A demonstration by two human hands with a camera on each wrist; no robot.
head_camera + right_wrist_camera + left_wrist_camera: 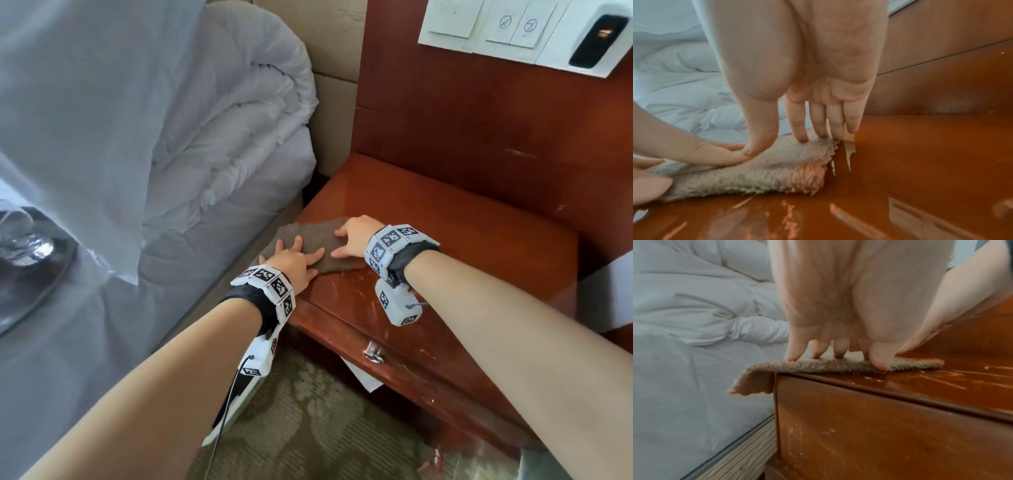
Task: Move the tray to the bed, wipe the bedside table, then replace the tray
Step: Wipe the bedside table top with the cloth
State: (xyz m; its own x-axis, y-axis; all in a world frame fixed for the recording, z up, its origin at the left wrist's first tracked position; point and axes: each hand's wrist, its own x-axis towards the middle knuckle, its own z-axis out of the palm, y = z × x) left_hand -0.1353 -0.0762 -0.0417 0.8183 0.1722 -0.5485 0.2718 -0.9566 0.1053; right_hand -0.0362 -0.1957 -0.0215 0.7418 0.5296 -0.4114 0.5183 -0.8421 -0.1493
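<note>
cloth lies flat on the bedside table, at the table's bed-side front corner; in the left wrist view one corner of the cloth droops over the table edge toward the bed. left hand is spread on the cloth's bed-side half, fingers straight, fingertips pressing down, nothing gripped. right hand presses the cloth's other half the same way: fingers extended, tips on the far edge of the cloth, thumb down on the near part, flat press and no pinch. the two hands sit just beside each other, thumb of the right touching a finger of the left in the right wrist view. table top is glossy, scratched near the front edge. tray is on the bed, well apart from the table on the bed's side, with glassware on it; detail there is blurred. rumpled white duvet lies on the bed just beside the table. switch panel on the wall above the table. drawer handle on the table front below the cloth.
</note>
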